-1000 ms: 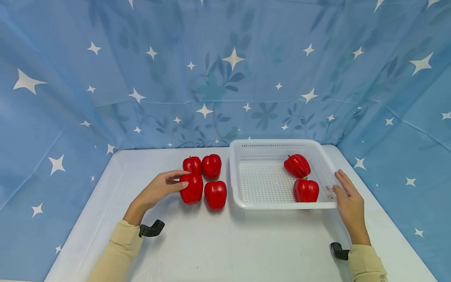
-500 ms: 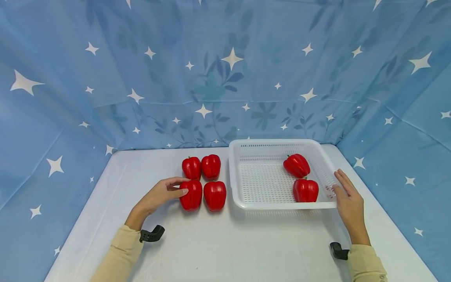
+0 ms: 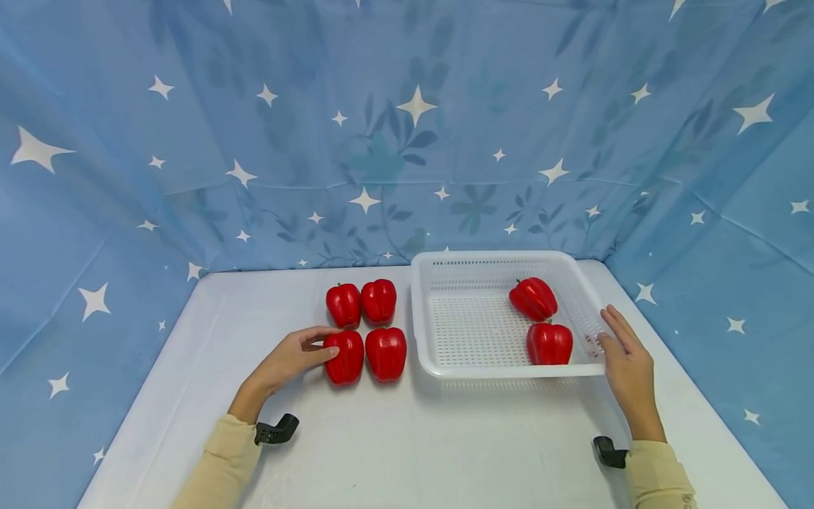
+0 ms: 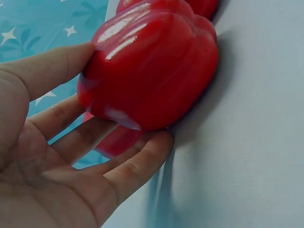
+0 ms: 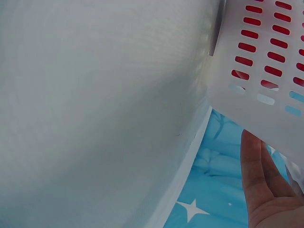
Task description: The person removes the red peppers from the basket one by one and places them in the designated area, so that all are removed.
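My left hand (image 3: 292,359) holds a red bell pepper (image 3: 344,358) by its left side. In the left wrist view, the thumb lies on one side of this pepper (image 4: 152,66) and the fingers on the other. Beside it stands another red pepper (image 3: 386,354), with two more peppers (image 3: 343,305) (image 3: 379,302) just behind. At the right, my right hand (image 3: 629,367) rests with fairly straight fingers against the right side of a white plastic basket (image 3: 496,371). The right wrist view shows those fingertips at the basket's slotted wall (image 5: 259,102).
Two red peppers (image 3: 533,298) (image 3: 550,343) lie in the right half of the basket. A white cloth covers the table (image 3: 407,438). Blue star-patterned curtains (image 3: 292,155) enclose the back and both sides.
My left hand has brought its pepper nearer to me, off the pepper behind, into line with the front one. The right hand and basket have stayed put.
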`<action>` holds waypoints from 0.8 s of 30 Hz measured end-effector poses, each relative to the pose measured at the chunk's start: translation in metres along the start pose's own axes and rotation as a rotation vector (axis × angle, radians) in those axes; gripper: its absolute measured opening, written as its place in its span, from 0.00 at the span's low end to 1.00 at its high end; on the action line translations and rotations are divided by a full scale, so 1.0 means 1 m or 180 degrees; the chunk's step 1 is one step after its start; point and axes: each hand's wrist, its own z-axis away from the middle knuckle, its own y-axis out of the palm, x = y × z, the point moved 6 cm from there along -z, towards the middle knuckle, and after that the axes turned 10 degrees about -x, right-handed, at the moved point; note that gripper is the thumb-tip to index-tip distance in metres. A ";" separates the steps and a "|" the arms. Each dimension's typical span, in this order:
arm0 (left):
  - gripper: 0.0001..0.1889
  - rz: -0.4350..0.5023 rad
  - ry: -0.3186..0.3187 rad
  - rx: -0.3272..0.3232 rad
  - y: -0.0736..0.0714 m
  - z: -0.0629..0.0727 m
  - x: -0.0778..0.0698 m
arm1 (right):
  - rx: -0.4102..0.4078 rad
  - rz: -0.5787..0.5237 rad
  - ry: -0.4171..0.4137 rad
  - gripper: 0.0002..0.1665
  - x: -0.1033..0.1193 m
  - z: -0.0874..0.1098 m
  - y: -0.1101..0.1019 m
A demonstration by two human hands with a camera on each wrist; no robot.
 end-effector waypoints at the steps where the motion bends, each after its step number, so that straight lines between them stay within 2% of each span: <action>1: 0.27 0.0021 -0.0005 -0.0002 0.000 0.001 0.001 | 0.0003 0.0003 -0.0003 0.32 0.000 0.000 0.000; 10: 0.26 0.0188 0.0078 0.0026 0.004 0.004 0.002 | 0.0000 -0.0037 0.0021 0.32 0.001 -0.001 0.000; 17: 0.30 0.0325 0.0147 0.0047 0.004 0.006 0.000 | -0.0007 -0.0043 0.0033 0.32 0.002 0.000 0.000; 21: 0.35 0.0445 0.0076 0.0004 0.004 0.005 -0.003 | -0.0008 -0.0043 0.0020 0.32 0.001 0.000 0.000; 24: 0.38 0.0490 -0.0053 -0.0114 0.004 0.003 -0.005 | -0.0007 -0.0054 0.0021 0.32 0.002 0.000 0.000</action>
